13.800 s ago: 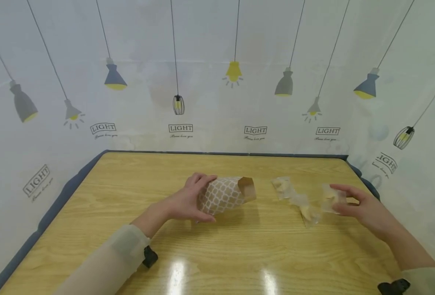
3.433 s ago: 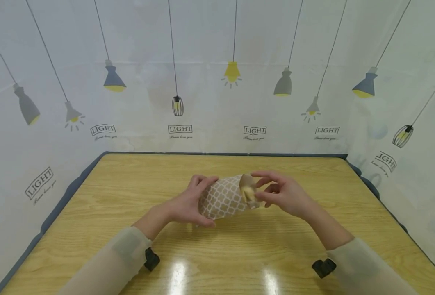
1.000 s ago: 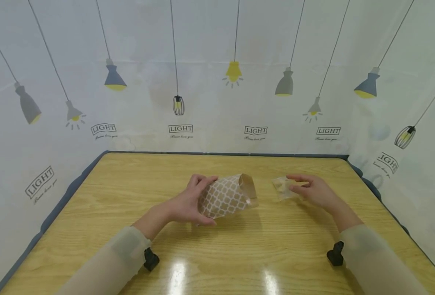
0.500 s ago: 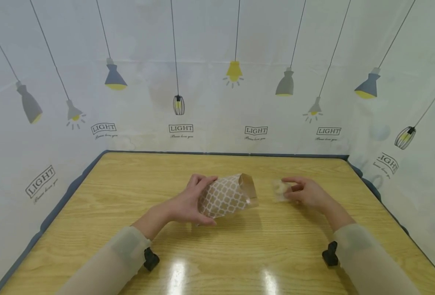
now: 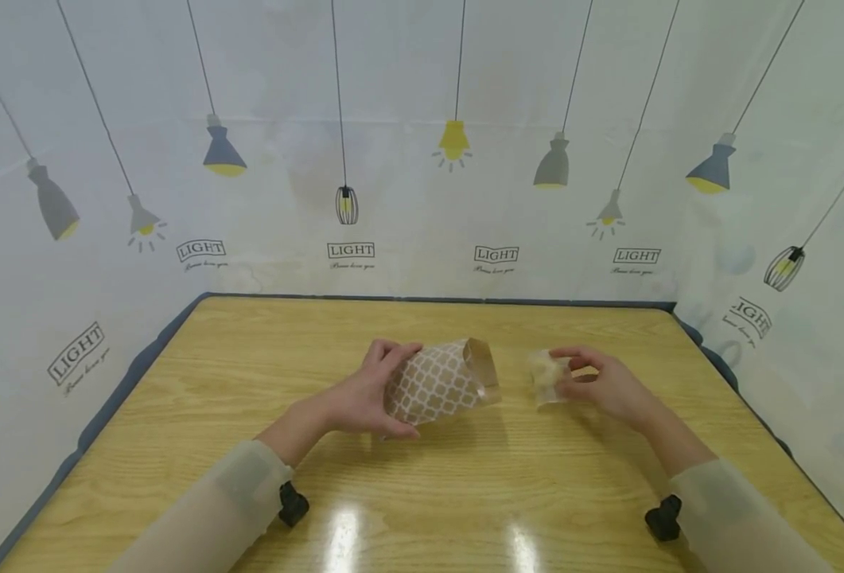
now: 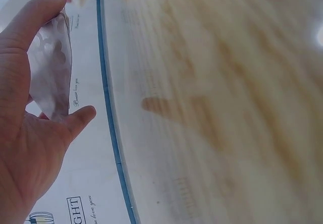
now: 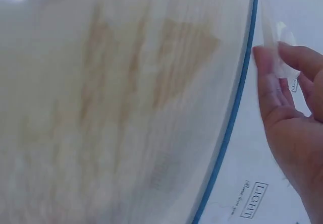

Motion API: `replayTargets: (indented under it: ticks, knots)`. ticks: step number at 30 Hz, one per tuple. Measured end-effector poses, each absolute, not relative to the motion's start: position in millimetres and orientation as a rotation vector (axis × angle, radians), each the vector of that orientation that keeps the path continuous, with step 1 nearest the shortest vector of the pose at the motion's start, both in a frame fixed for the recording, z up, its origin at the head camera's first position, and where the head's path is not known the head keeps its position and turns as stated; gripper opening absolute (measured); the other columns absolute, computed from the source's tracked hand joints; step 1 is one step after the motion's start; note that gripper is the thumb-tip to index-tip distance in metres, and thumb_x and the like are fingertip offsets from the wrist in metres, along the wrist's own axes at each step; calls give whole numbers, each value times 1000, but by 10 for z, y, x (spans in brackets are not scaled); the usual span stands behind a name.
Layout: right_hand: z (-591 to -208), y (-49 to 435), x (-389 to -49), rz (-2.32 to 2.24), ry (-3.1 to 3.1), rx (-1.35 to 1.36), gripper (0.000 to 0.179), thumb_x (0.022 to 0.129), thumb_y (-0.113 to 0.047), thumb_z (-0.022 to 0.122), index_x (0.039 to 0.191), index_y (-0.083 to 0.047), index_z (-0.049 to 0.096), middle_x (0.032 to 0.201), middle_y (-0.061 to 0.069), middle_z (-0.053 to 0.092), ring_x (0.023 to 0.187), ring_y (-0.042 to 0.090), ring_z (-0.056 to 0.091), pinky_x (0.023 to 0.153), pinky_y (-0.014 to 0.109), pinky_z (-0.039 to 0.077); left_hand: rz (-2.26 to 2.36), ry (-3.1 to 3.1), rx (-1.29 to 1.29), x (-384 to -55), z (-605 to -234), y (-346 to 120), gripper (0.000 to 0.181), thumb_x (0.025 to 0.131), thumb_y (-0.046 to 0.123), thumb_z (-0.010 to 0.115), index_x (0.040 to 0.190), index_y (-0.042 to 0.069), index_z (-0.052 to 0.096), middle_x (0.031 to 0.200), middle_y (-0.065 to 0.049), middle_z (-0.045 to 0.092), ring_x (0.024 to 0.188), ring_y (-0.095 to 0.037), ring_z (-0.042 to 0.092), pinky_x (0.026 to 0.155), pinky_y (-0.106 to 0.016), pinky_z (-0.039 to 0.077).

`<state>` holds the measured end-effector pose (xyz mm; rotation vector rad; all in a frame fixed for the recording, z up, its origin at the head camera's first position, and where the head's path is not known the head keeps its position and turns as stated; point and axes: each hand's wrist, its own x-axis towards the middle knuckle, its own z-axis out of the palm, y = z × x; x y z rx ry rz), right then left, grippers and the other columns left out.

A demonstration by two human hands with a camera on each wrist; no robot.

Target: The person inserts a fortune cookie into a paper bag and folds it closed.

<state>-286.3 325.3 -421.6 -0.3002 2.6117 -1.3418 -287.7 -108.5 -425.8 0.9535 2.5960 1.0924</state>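
My left hand (image 5: 364, 396) grips a brown paper bag (image 5: 432, 382) with a white lattice pattern, thumb below and fingers over the top. The bag lies tilted on its side, its mouth facing right. In the left wrist view the bag (image 6: 50, 65) shows between thumb and fingers. To the right of the mouth, my right hand (image 5: 615, 391) pinches a small clear packet (image 5: 545, 378) with pale yellowish contents between thumb and fingers. The right wrist view shows that packet (image 7: 283, 42) edge-on at the fingertips. The inside of the bag is mostly hidden.
Both hands are over a light wooden table (image 5: 422, 493) with a dark blue edge (image 5: 436, 298) at the back. A white backdrop (image 5: 407, 72) printed with hanging lamps encloses it at the back and sides. Black wrist cameras sit below each sleeve.
Three packets lay right of the bag at first; later the right hand had a packet at the bag's mouth. Since then it has taken hold of the packet farthest left and turned it. Left hand stays put.
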Motion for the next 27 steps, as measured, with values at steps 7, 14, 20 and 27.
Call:
replayTargets:
  ticks: [7, 14, 20, 27]
  knots:
    - [-4146, 3187, -2706, -1473, 2579, -378, 59, 104, -19, 78, 158, -15, 55, 153, 26, 48, 123, 25, 68, 95, 37, 65, 1094, 2595, 963, -2881, -4256, -1088, 125, 75, 32, 102, 173, 23, 25, 158, -16, 27, 147, -36, 37, 124, -61, 43]
    - [-4158, 3114, -2547, -1584, 2537, -479, 54, 104, -12, 76, 153, -8, 55, 149, 23, 50, 115, 12, 68, 92, 28, 63, 1087, 2590, 982, -2883, -4264, -1081, 124, 76, 32, 102, 174, 19, 25, 157, -16, 27, 147, -35, 36, 124, -60, 42]
    - [-4136, 3026, -2489, -1651, 2530, -453, 49, 107, -24, 74, 152, -11, 58, 144, 14, 55, 113, 11, 71, 94, 26, 63, 1087, 2588, 978, -2878, -4261, -1074, 124, 76, 31, 102, 174, 20, 25, 157, -16, 27, 147, -35, 36, 124, -60, 42]
    - [-4088, 2929, -2446, -1683, 2542, -457, 42, 108, -26, 72, 145, -7, 64, 139, 8, 63, 109, 12, 76, 94, 29, 65, 1088, 2588, 980, -2860, -4246, -1073, 125, 76, 31, 102, 174, 20, 25, 157, -16, 27, 146, -35, 36, 124, -61, 42]
